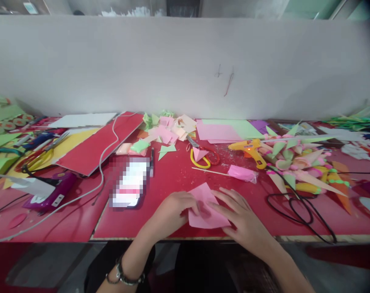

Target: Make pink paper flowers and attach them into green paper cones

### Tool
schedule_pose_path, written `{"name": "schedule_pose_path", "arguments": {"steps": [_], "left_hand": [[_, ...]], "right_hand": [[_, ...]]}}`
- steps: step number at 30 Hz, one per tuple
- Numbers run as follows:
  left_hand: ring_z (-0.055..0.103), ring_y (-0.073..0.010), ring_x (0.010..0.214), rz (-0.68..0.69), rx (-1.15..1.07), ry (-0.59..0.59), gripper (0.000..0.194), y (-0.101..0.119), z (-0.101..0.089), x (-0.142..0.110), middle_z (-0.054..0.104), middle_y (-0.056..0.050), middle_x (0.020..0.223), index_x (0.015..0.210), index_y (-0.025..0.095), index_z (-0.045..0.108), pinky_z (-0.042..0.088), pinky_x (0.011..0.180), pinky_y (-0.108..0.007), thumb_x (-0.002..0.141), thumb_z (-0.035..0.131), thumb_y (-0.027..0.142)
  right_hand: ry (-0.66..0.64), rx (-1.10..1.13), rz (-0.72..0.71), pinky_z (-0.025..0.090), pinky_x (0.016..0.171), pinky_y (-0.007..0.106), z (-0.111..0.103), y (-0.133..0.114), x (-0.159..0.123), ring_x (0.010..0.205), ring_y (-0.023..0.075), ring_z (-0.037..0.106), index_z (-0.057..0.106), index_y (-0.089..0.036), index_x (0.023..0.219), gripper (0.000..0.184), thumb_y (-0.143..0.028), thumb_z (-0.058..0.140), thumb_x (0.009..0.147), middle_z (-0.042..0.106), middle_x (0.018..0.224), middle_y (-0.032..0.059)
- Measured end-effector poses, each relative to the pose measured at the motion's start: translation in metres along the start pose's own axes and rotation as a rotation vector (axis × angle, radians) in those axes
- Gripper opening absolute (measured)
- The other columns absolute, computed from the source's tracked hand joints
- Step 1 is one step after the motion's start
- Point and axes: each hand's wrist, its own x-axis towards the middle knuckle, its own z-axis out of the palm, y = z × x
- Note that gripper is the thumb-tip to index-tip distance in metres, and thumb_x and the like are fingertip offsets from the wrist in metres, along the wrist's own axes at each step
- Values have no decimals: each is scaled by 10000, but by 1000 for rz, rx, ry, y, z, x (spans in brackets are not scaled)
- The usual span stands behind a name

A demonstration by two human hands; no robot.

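Observation:
A square sheet of pink paper (207,217), partly folded and creased, is between my two hands close to the table's front edge. My left hand (180,205) has its fingers curled over the paper's left side, gripping it. On the right side, my right hand (238,211) has that edge between its thumb and long, stretched fingers. Beyond the paper lie scissors (203,162) with yellow and red handles, a small pink paper triangle (199,154) on top of them, a thin stick (211,171) and a bright pink packet (242,173).
An orange-yellow glue gun (248,151) rests at right, its black cord (307,219) looped nearby. Paper cones (297,158) are heaped beside it. A lit phone (131,183), red board (102,140), white cable (102,162) and purple device (56,193) lie left. A white partition (172,69) stands behind.

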Motion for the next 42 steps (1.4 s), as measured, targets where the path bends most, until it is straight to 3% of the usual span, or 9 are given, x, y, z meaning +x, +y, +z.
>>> {"name": "schedule_pose_path", "arguments": {"steps": [3, 7, 11, 15, 19, 24, 27, 35, 42], "left_hand": [[523, -107, 742, 23, -72, -25, 366, 1, 0, 0, 620, 12, 767, 678, 168, 541, 381, 738, -220, 520, 329, -85], [514, -118, 794, 21, -3, 13, 338, -1, 1, 2, 606, 2, 796, 681, 166, 533, 388, 721, -214, 529, 362, -82], [498, -147, 838, 6, 260, -12, 260, -3, -3, 2, 604, -2, 859, 742, 178, 551, 393, 744, -259, 614, 464, -30], [516, -179, 899, -33, 537, -89, 232, 1, -3, -1, 603, -10, 948, 897, 202, 563, 394, 797, -328, 704, 533, 77], [526, -162, 942, 3, 619, -112, 274, 4, 8, -5, 588, 4, 1029, 1026, 235, 527, 409, 830, -313, 763, 541, 160], [503, -135, 1015, 59, 661, -28, 227, -2, 25, -15, 573, 19, 1078, 1055, 231, 518, 354, 944, -311, 838, 456, 202], [513, -145, 1009, 74, 692, 23, 240, -1, 30, -21, 578, 3, 1073, 1072, 210, 516, 332, 978, -342, 844, 442, 205], [565, -147, 922, 64, 653, 6, 286, 7, 34, -35, 602, -21, 1038, 1110, 183, 491, 501, 765, -273, 827, 459, 166], [575, -154, 893, -39, 569, 7, 251, 8, 27, -35, 625, -17, 994, 1050, 218, 541, 513, 720, -253, 807, 493, 171]], "right_hand": [[69, -56, -60, 285, 985, 437, 2, 1, -5, 1220, 212, 320, 470, -310, 1200, 501, -64, 433, 765, 445, 1296, 7], [142, -94, -128, 214, 1020, 424, 4, 2, -6, 1135, 183, 418, 550, -305, 1102, 306, -204, 393, 860, 530, 1218, -20], [203, -170, -199, 184, 1037, 385, 4, 4, -4, 1092, 155, 463, 615, -199, 957, 330, -168, 292, 895, 587, 1144, 23], [233, -205, -258, 234, 1017, 372, 8, 1, -3, 1065, 155, 493, 621, -164, 886, 333, -114, 292, 878, 616, 1088, 54], [198, -114, -227, 336, 964, 356, 10, -7, -1, 1031, 162, 520, 625, -173, 884, 297, -115, 335, 845, 625, 1063, 48], [67, 7, -144, 451, 867, 329, 7, -9, 3, 1028, 171, 536, 586, -190, 1065, 397, -55, 367, 762, 607, 1105, 45], [17, 23, -129, 452, 873, 359, 7, -5, 2, 1063, 184, 523, 547, -213, 1134, 461, -31, 375, 747, 577, 1158, 39], [-105, 203, -55, 421, 913, 356, 1, -6, 0, 1056, 157, 532, 555, -272, 1121, 380, -105, 414, 811, 570, 1171, 10], [-53, 324, 7, 429, 889, 305, -3, -3, 0, 1007, 152, 542, 613, -246, 1026, 278, -165, 446, 820, 615, 1081, 33]]}}
